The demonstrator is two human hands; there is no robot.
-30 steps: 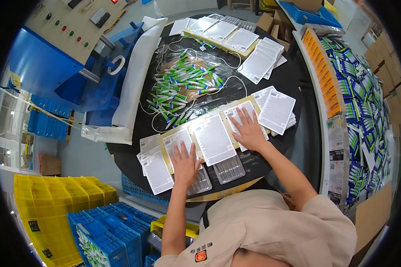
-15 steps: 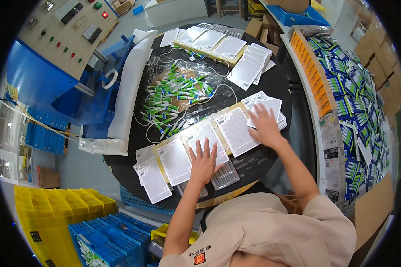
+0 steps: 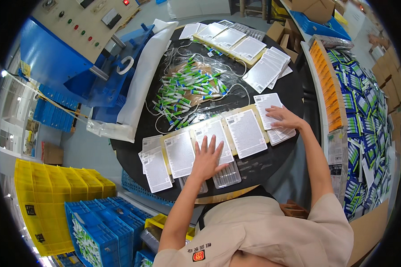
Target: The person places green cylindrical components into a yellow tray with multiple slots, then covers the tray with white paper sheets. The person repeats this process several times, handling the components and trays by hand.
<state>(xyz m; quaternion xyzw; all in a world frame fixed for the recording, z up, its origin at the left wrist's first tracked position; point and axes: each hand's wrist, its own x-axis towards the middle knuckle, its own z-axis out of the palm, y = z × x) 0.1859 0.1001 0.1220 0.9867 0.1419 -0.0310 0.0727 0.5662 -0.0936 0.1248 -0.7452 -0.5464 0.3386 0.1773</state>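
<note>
My left hand (image 3: pixel 208 161) lies flat with fingers spread on a white printed card (image 3: pixel 214 135), the middle one of three set in a row on a yellow frame (image 3: pixel 229 141). To its left is another card (image 3: pixel 179 153), to its right a third (image 3: pixel 246 133). My right hand (image 3: pixel 286 118) rests its outstretched fingers on the top white card (image 3: pixel 265 103) of a loose stack, just right of the frame. Clear plastic blister trays (image 3: pixel 227 176) poke out under the frame's near edge. More cards (image 3: pixel 156 173) lie fanned at the frame's left end.
Green-and-white tubes (image 3: pixel 189 86) are heaped mid-table on the round black table (image 3: pixel 280 149). A second yellow frame with cards (image 3: pixel 229 39) stands at the far side. A blue machine (image 3: pixel 98 84) borders the left; packed blister cards (image 3: pixel 354 111) fill the right. Yellow crates (image 3: pixel 60 191) stand lower left.
My right hand has drawn its fingers in on the stack, and the top card there has shifted toward the frame. My left hand stays on the middle card. The whole view has shifted slightly.
</note>
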